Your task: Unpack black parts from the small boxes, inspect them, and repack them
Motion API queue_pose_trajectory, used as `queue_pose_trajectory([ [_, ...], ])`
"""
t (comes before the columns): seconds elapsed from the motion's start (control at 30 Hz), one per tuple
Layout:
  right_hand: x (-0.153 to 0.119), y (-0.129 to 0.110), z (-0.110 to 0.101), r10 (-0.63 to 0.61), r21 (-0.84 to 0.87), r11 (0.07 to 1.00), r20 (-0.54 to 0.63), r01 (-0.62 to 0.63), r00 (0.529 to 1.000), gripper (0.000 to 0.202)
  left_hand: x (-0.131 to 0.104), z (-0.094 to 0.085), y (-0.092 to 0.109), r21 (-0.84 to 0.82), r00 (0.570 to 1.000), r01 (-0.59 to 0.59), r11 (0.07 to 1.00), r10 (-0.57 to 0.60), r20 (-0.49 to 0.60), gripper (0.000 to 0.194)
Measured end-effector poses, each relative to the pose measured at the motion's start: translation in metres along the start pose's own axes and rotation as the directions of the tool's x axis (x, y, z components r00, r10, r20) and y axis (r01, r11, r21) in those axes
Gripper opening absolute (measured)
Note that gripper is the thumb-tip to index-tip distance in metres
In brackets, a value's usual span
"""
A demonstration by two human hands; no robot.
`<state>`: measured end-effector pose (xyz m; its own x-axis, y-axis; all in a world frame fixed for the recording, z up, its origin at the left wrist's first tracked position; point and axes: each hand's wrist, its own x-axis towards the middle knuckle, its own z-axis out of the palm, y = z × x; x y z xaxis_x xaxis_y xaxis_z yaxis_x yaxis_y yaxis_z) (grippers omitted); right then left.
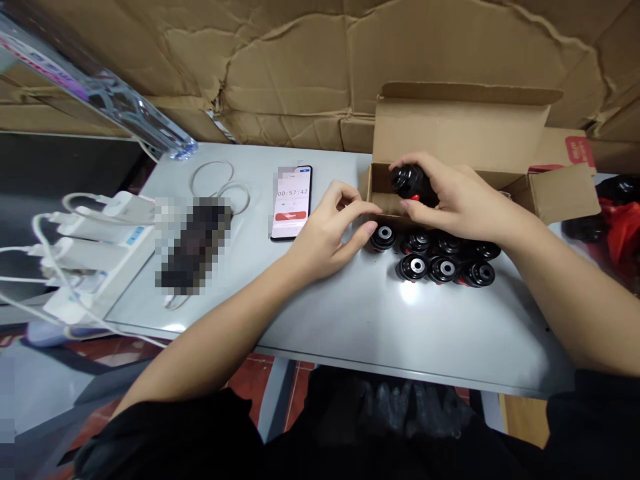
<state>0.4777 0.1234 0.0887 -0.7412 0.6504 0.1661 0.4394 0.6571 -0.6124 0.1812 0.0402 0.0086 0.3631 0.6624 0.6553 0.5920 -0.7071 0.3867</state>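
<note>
My right hand [450, 197] grips a black cylindrical part [411, 183] with a bit of red on it, over the open cardboard box [463, 137]. My left hand [340, 230] is at the box's front left corner, fingers apart, with nothing in it. Just below its fingertips a black part [384, 236] with a silver ring on top stands on the table. Several more such parts stand in two rows in front of the box, among them one [414, 267] at the front left. My right hand and wrist hide some of the box's inside.
A phone [291, 203] showing a timer lies on the grey table [320, 320]. Left of it are a blurred-out dark device [195, 247], white cables and a power strip [107, 257]. Black and red parts in plastic [617, 220] lie at the far right.
</note>
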Motion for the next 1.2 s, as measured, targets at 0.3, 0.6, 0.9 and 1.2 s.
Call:
queue_pose_trajectory([
  [0.3, 0.004, 0.009, 0.006, -0.086, 0.017, 0.996, -0.016, 0.086, 0.996, 0.070, 0.007, -0.010, -0.007, -0.046, 0.999, 0.032, 0.998, -0.033, -0.021, 0.036],
  [0.6, 0.013, 0.022, 0.017, -0.230, 0.080, 0.969, -0.064, 0.235, 0.971, 0.067, 0.072, -0.030, 0.004, -0.118, 0.971, 0.218, 0.969, -0.204, 0.121, 0.067],
  [0.9, 0.013, 0.014, 0.016, -0.144, 0.132, 0.980, -0.058, 0.151, 0.988, 0.062, 0.090, -0.016, 0.002, -0.197, 0.959, 0.273, 0.942, -0.250, 0.135, 0.074],
  [1.2, 0.018, 0.020, 0.015, -0.243, 0.121, 0.963, 0.002, 0.241, 0.970, 0.079, 0.116, -0.035, -0.018, -0.311, 0.912, 0.367, 0.877, -0.273, 0.307, 0.067],
])
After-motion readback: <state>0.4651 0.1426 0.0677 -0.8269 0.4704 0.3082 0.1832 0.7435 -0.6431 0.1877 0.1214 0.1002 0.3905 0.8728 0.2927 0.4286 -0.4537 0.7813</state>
